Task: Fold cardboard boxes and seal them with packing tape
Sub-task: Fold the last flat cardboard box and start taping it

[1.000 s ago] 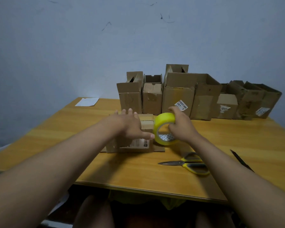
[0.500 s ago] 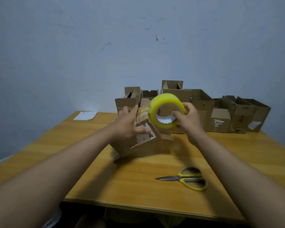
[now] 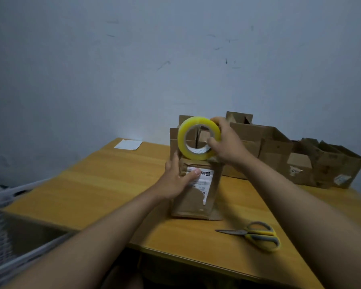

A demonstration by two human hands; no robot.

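Note:
A small brown cardboard box (image 3: 193, 202) with a white shipping label stands on end on the wooden table (image 3: 104, 188). My left hand (image 3: 175, 180) grips its upper left edge, thumb pressed across the label. My right hand (image 3: 227, 142) holds a yellow roll of packing tape (image 3: 198, 138) just above the box's top, fingers curled over the roll's right rim. Whether a strip of tape runs from the roll to the box cannot be made out.
Yellow-handled scissors (image 3: 256, 235) lie on the table to the right of the box. A row of open cardboard boxes (image 3: 275, 151) lines the back edge against the wall. A white sheet of paper (image 3: 128, 144) lies at the far left corner.
The box went from lying flat to standing on end under my left hand. My right hand lifted the tape roll from table level to above the box top.

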